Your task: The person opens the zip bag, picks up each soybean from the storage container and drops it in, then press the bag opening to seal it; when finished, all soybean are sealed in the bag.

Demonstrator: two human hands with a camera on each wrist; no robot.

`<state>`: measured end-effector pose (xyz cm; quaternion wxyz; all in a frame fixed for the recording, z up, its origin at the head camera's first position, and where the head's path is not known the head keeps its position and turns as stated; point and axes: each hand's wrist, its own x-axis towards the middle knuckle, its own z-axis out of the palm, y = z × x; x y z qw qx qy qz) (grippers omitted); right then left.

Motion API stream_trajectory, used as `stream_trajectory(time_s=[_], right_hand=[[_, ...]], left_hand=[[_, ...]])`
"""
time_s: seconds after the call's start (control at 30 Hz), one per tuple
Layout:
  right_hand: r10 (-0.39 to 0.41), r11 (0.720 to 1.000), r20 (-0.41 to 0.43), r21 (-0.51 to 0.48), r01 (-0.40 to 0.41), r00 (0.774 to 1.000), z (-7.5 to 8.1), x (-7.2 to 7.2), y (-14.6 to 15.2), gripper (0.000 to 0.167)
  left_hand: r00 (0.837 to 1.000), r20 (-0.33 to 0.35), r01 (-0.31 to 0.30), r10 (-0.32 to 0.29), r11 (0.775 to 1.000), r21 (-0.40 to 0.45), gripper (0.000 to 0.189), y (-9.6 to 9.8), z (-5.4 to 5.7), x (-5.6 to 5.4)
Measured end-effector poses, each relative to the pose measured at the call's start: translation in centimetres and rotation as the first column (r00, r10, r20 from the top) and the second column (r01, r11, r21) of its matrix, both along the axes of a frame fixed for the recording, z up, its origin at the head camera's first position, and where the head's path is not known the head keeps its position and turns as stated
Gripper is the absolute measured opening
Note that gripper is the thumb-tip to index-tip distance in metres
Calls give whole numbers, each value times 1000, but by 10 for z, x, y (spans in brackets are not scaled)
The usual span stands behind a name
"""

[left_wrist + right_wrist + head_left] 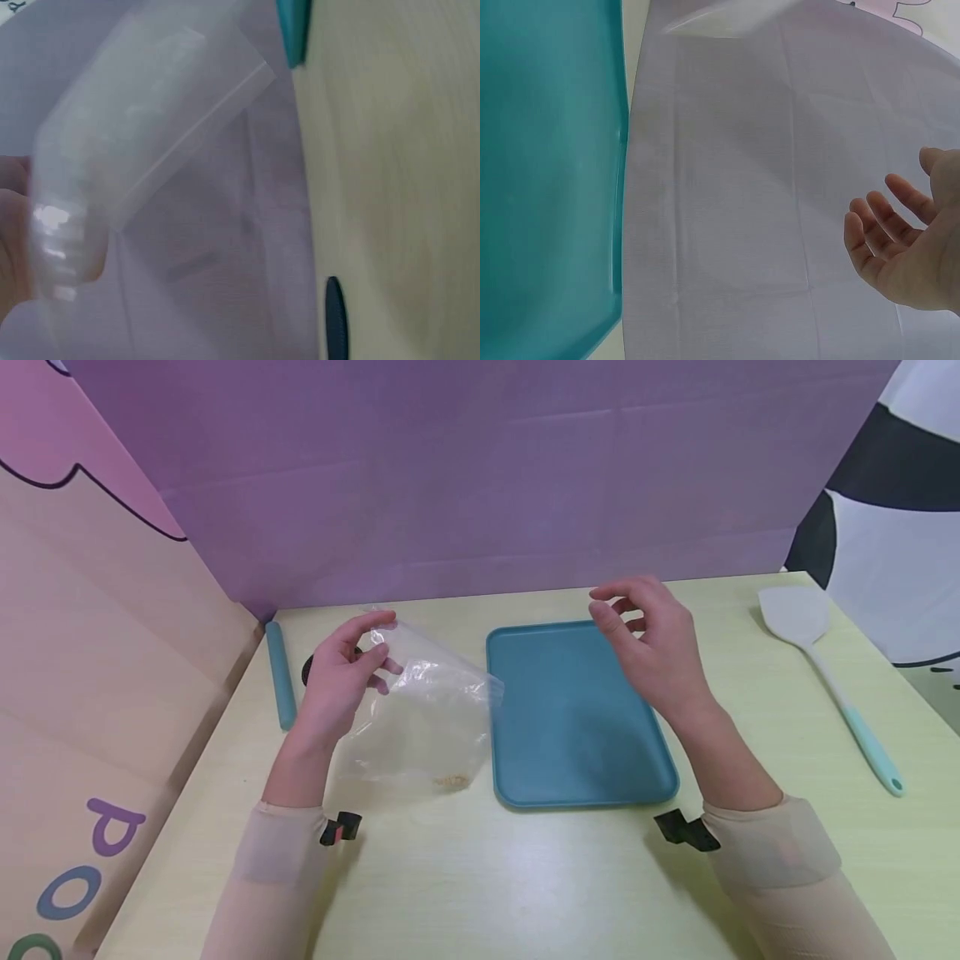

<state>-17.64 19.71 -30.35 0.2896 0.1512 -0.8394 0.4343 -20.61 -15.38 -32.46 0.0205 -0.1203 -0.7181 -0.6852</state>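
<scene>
My left hand (337, 672) holds a clear plastic zip bag (427, 718) near its upper left corner, thumb and fingers at the film. The bag hangs slanted above the table, and a few small tan bits (452, 781) lie in its bottom corner. In the left wrist view, fingers (15, 232) show partly behind the shiny film, and the bag's zip strip (195, 142) runs diagonally. My right hand (652, 643) is raised over the far right part of a blue-green tray (573, 727), fingers loosely bent and holding nothing. The bag's right edge overlaps the tray's left rim.
A blue-green stick (281, 677) lies at the table's left edge. Partly hidden behind my left hand is a dark round thing (307, 670). On the right lies a white spatula (798, 614) with a mint handle. A purple cloth wall (480, 485) rises behind the table.
</scene>
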Motion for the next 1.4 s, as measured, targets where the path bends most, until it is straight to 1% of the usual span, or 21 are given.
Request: stream_trajectory(time_s=[0.1, 0.17, 0.23, 0.33, 0.4, 0.47, 0.67, 0.73, 0.8, 0.87, 0.93, 1.0, 1.1, 1.13, 1.17, 1.2, 1.23, 1.27, 1.3, 1.4], right_hand=[[0, 1000, 6, 3, 0, 1000, -1, 0, 0, 28], [0, 1000, 7, 8, 0, 1000, -1, 0, 0, 28], [3, 1000, 6, 13, -3, 1000, -1, 0, 0, 29], [9, 1000, 5, 19, -9, 1000, -1, 0, -1, 29], [11, 1000, 9, 21, -11, 1000, -1, -1, -1, 29], [13, 1000, 14, 25, -13, 1000, -1, -1, -1, 29], [40, 998, 65, 52, -44, 997, -5, -5, -1, 26], [52, 996, 94, 66, -58, 994, -6, -5, 0, 26], [57, 993, 122, 91, -68, 991, -6, -6, 0, 26], [59, 990, 154, 116, -77, 986, -6, -6, 0, 25], [62, 986, 188, 143, -90, 980, -6, -6, 0, 25], [73, 980, 217, 166, -111, 973, -5, -6, 0, 26], [92, 973, 252, 185, -141, 963, -5, -6, 0, 29], [98, 971, 262, 188, -150, 960, -6, -6, 0, 30], [102, 969, 272, 190, -157, 957, -6, -6, 1, 31], [104, 968, 283, 192, -163, 953, -7, -7, 1, 32], [108, 967, 295, 192, -169, 949, -8, -7, 1, 33], [112, 965, 308, 194, -178, 945, -9, -8, 2, 35], [112, 963, 323, 198, -183, 940, -10, -8, 2, 36], [102, 953, 370, 229, -197, 923, -12, -9, 1, 45]], left_hand=[[998, 59, -18, 25, 992, -127, 45, -6, -11, -10], [994, 97, -24, 46, 977, -210, 49, -10, -18, -16], [988, 143, -15, 60, 956, -294, 52, -14, -25, -19], [973, 216, 17, 76, 917, -399, 57, -20, -34, -24], [965, 252, 42, 79, 897, -440, 58, -23, -40, -26], [960, 267, 55, 81, 883, -465, 58, -25, -45, -28], [953, 294, 81, 75, 870, -487, 55, -29, -55, -30], [947, 311, 94, 77, 861, -501, 54, -29, -56, -29], [941, 329, 113, 79, 845, -524, 54, -29, -56, -29], [934, 346, 128, 89, 821, -556, 53, -29, -56, -28], [931, 350, 135, 103, 793, -595, 52, -29, -55, -27], [933, 337, 130, 128, 753, -645, 52, -29, -54, -27], [940, 295, 99, 173, 688, -719, 50, -27, -52, -27], [943, 278, 88, 183, 669, -738, 50, -26, -51, -27], [946, 263, 79, 187, 656, -751, 50, -25, -50, -27], [949, 253, 75, 186, 649, -757, 50, -24, -49, -27], [954, 245, 75, 174, 651, -756, 51, -22, -48, -27], [959, 238, 80, 155, 659, -748, 51, -20, -47, -26], [964, 233, 88, 129, 673, -735, 53, -18, -46, -25], [979, 203, 118, 37, 704, -700, 58, -9, -41, -19]])
